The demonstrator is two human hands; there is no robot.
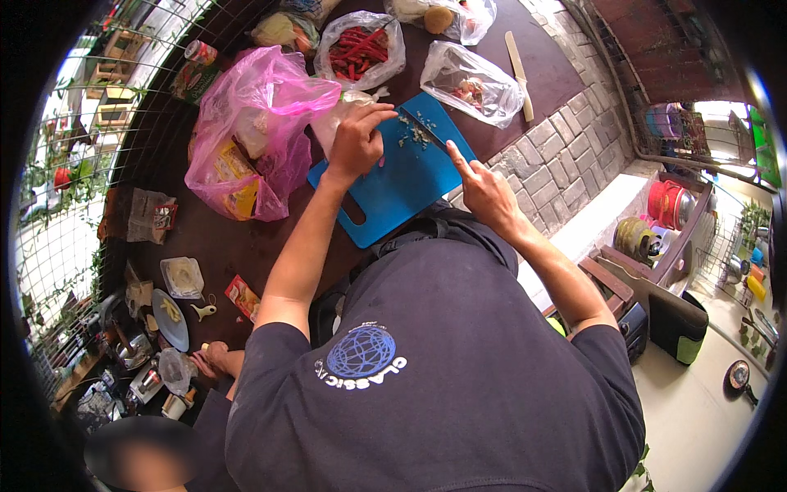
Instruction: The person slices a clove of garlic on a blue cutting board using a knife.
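Finely chopped pale bits, too small to name surely, lie on a blue cutting board [403,184]. A dark-bladed kitchen knife [425,131] slants across them. My right hand [489,192] is closed around its mostly hidden handle, index finger stretched towards the blade. My left hand [358,142] is over the board's left part, fingers loosely bent, fingertips by the knife's tip; nothing shows in it. Beside that hand stands a clear bag with whitish contents [329,126]. A small pink piece [381,161] lies on the board.
A pink plastic bag [280,80] stands left. Beyond the board are a bag of red chillies [358,54], an open clear bag with scraps [470,92] and a light-coloured knife [516,64]. At lower left, another person's hand [212,360] is near a plate [170,320].
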